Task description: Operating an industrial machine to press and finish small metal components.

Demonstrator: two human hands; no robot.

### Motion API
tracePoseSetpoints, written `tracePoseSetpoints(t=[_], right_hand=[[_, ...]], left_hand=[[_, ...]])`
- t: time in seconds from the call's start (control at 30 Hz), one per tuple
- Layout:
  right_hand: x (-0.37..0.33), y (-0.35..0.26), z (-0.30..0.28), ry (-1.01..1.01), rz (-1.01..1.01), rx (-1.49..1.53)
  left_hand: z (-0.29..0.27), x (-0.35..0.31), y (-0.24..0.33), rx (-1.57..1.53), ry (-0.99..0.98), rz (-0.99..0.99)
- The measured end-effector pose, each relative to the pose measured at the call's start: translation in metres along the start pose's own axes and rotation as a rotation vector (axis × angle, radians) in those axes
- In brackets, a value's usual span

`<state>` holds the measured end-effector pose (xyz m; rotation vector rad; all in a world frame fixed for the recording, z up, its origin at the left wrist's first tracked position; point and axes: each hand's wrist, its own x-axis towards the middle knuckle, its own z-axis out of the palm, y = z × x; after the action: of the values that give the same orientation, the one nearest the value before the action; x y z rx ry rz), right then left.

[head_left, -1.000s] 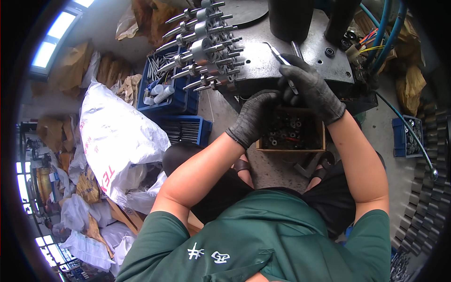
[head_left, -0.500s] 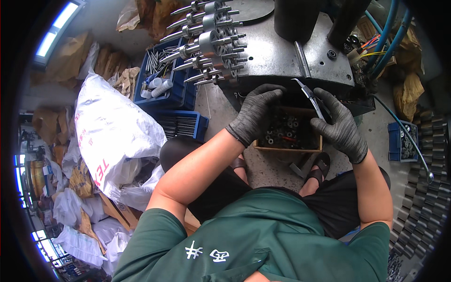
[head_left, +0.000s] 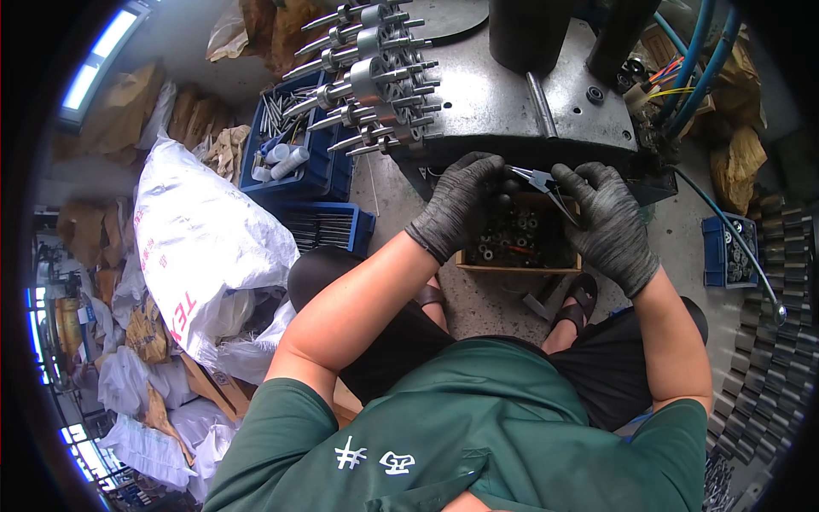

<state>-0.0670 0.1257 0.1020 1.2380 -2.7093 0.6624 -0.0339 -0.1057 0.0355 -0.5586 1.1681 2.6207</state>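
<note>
My right hand (head_left: 612, 226), in a grey knit glove, grips a pair of slim circlip pliers (head_left: 541, 181) with fine tips pointing left. Those tips reach the fingertips of my left hand (head_left: 456, 203), gloved the same way. The left fingers are bent and pressed together; whatever they hold is too small or hidden to name. Both hands are just in front of a metal bench (head_left: 563, 60), above a wooden box (head_left: 522, 267) of small rings and washers. A short steel rod (head_left: 541, 104) lies on the bench top near its front edge.
Shafts with round metal bodies (head_left: 367, 81) stand clustered at the bench's left. Blue bins (head_left: 299, 175) of rods and a large white sack (head_left: 205, 239) are to the left. Another blue bin (head_left: 729, 252) and stacked metal pieces (head_left: 772, 341) lie right. A hammer (head_left: 539, 303) rests between my feet.
The pliers have swung down and left, bringing their tips to my left fingers. My right hand has turned slightly with them; my left hand stays nearly in place.
</note>
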Motion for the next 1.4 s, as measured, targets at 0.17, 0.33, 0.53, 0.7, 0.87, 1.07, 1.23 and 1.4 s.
tracePoseSetpoints(t=[0.17,0.33,0.53,0.7,0.87,1.07,1.23,1.4], right_hand=[[0.000,0.004,0.002,0.022,-0.003,-0.019],[0.001,0.008,0.002,0.040,0.008,0.023],[0.000,0.010,0.002,0.034,0.003,0.050],[0.000,0.013,0.003,0.013,-0.014,0.066],[0.000,0.016,0.007,0.004,-0.025,0.091],[0.000,0.016,0.006,-0.020,-0.009,0.106],[-0.001,0.018,0.009,-0.020,-0.014,0.097],[0.002,0.018,0.003,-0.052,-0.020,0.119]], left_hand=[[-0.004,0.001,-0.002,0.034,-0.054,0.035],[-0.005,0.003,-0.004,0.032,-0.042,0.006],[-0.011,0.007,-0.001,-0.021,-0.105,-0.033],[-0.005,0.006,-0.003,-0.054,-0.040,0.006],[-0.013,0.009,-0.005,0.071,-0.089,0.057],[-0.006,0.001,0.000,0.036,-0.060,0.003],[-0.001,-0.003,0.002,0.068,-0.038,-0.027],[-0.003,0.000,0.000,0.096,-0.041,-0.026]])
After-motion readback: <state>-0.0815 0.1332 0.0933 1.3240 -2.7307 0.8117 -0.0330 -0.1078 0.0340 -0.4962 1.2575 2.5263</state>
